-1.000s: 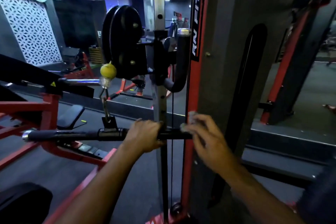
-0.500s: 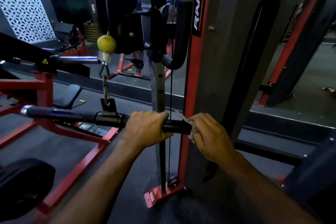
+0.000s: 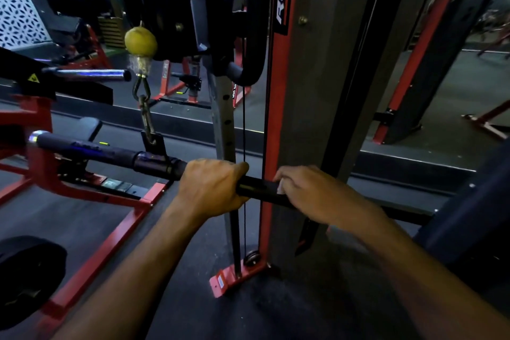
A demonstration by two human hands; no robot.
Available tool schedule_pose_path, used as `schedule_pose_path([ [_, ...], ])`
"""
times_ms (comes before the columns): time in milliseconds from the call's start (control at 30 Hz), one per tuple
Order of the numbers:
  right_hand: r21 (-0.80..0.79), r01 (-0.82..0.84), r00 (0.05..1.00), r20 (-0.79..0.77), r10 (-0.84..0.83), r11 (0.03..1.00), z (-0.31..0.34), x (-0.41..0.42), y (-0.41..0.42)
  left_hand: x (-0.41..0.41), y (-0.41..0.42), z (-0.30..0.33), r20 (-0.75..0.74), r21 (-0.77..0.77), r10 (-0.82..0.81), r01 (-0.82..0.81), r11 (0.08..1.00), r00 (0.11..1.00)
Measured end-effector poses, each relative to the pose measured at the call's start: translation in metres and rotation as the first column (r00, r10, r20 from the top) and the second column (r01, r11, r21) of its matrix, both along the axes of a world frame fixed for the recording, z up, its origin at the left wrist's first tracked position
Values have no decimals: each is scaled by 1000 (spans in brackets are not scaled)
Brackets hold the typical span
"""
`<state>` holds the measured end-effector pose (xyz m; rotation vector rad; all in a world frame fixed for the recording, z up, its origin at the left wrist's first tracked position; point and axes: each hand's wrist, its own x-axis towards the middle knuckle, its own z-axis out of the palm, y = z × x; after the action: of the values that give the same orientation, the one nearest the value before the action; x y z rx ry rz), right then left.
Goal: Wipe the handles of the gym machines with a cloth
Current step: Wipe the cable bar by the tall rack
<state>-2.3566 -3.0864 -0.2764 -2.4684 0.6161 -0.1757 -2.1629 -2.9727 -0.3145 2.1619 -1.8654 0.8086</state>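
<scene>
Seen from head height, looking down, two bare forearms reach toward a black bar handle [image 3: 256,189] that hangs level from a cable machine. Its left hand [image 3: 212,188] wraps around the bar near the middle, fingers curled together over the top and clamped on it. Just to the right, the right hand [image 3: 311,196] closes over the bar's end, fingers curled down around a pale cloth [image 3: 281,188], of which only a small patch shows between the knuckles and the bar. Above the bar's centre, a short chain [image 3: 146,116] rises to a yellow ball stopper [image 3: 140,41]. Behind the hands stands the machine's red and grey upright column [image 3: 311,77], with a thin black cable [image 3: 244,119] running down beside it. Red-framed benches [image 3: 91,199] sit on the dark floor at left. No containers are visible.
</scene>
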Motion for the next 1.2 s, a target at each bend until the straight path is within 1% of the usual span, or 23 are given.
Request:
schedule_pose_path([
  [67, -319, -61, 997, 16, 70, 946, 0, -1, 21, 2, 1, 1, 8, -15, 3, -3, 1000, 1000],
  [100, -432, -60, 996, 28, 80, 900, -6, -3, 26, 4, 2, 0, 14, -18, 10, -10, 1000, 1000],
  [133, -500, -62, 995, 35, 92, 864, -13, -3, 30, 6, 4, 0, 16, -21, 14, -13, 1000, 1000],
  [200, -458, -46, 994, 64, 84, 888, -25, -1, 32, 9, 8, -2, 11, -30, -3, 3, 1000, 1000],
  [233, -378, -21, 995, 84, 56, 925, -28, -2, 30, 10, 11, -5, 15, -34, -17, 18, 999, 1000],
  [300, -209, 19, 999, 32, -13, 978, -29, 5, 26, 10, 15, -10, 32, -36, -58, 59, 998, 998],
  [333, -103, 20, 996, -79, -29, 994, -27, 8, 22, 9, 17, -13, 39, -36, -79, 80, 996, 996],
  [367, 114, 44, 983, -183, -22, 993, -27, 12, 15, 9, 19, -16, 44, -36, -94, 95, 995, 995],
  [400, 423, 114, 974, -228, -16, 899, -24, 12, 10, 10, 20, -17, 48, -39, -105, 107, 993, 993],
  [433, 652, 184, 959, -282, 10, 735, -22, 10, 6, 10, 21, -18, 47, -48, -114, 116, 992, 992],
  [467, 776, 198, 949, -304, 80, 599, -21, 8, 4, 12, 22, -19, 44, -63, -122, 124, 990, 992],
  [533, 876, 190, 940, -293, 174, 443, -21, 6, 3, 15, 24, -19, 45, -109, -139, 143, 984, 989],
  [633, 911, 150, 945, -246, 215, 385, -11, 13, 6, 17, 25, -20, 63, -190, -157, 166, 968, 986],
  [667, 898, 131, 953, -231, 196, 419, -7, 17, 7, 18, 25, -21, 68, -208, -158, 169, 963, 985],
  [700, 850, 101, 962, -216, 167, 517, -4, 21, 10, 18, 26, -23, 70, -218, -152, 164, 962, 986],
  [733, 740, 57, 970, -200, 138, 670, -1, 24, 16, 18, 26, -25, 69, -222, -138, 150, 963, 988],
  [767, 547, 2, 973, -196, 126, 837, 1, 27, 25, 17, 27, -27, 69, -228, -116, 129, 965, 991],
  [800, 278, -59, 970, -209, 121, 959, 0, 30, 32, 17, 28, -28, 60, -235, -92, 104, 967, 994],
  [833, 14, -108, 969, -220, 109, 994, -4, 31, 39, 15, 29, -29, 39, -236, -76, 83, 968, 996],
  [867, -168, -114, 971, -227, 74, 979, -9, 33, 46, 13, 31, -29, 14, -228, -67, 68, 971, 998],
  [933, -280, -82, 977, -211, 22, 957, -19, 34, 53, 12, 36, -25, -22, -144, -73, 69, 987, 997],
  [1100, -350, -71, 997, -42, 60, 934, -41, 29, 61, 26, 39, -3, -46, 180, -24, 31, 983, 999],
  [1200, -270, -63, 994, 72, 85, 961, -47, 9, 71, 33, 39, 1, -33, 276, 27, -17, 961, 999],
])
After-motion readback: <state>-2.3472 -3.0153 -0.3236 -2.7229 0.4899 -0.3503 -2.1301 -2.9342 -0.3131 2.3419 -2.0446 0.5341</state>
